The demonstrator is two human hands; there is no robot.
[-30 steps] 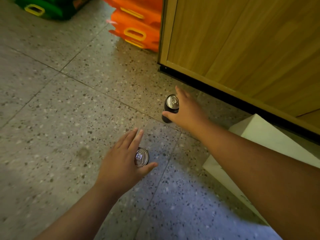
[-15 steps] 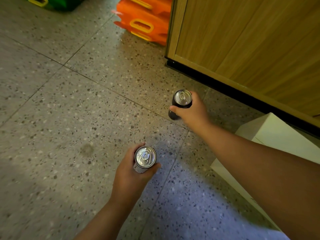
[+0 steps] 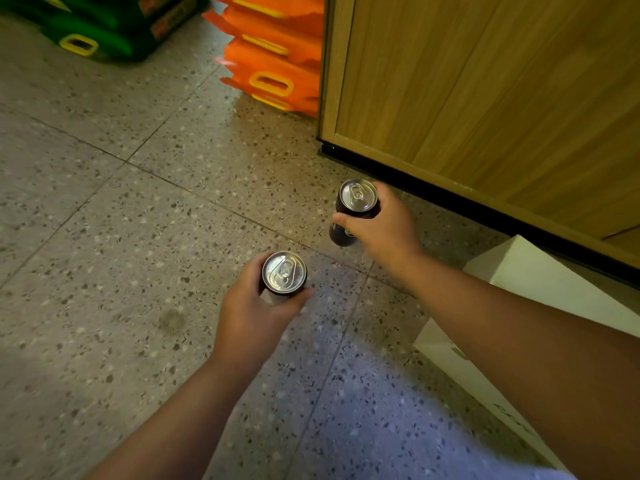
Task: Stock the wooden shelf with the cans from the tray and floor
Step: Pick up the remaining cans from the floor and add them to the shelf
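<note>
My left hand [image 3: 254,317] grips a dark can [image 3: 284,273] with a silver pull-tab top, held upright above the speckled floor. Further away and to the right, my right hand [image 3: 384,230] is closed around a second dark can [image 3: 356,199], also upright and lifted off the floor. The wooden shelf unit [image 3: 485,81] shows only its side panel with a black base strip, at the upper right; its shelves are out of view.
A white cardboard box [image 3: 540,282] lies on the floor at the right, under my right forearm. Orange packs [image 3: 273,64] are stacked against the shelf's left corner. Green packs [image 3: 97,26] lie at the top left. Terrazzo floor tiles fill the left.
Both cans have come up off the floor and closer to the camera. My left hand went from reaching over its can with spread fingers to gripping it.
</note>
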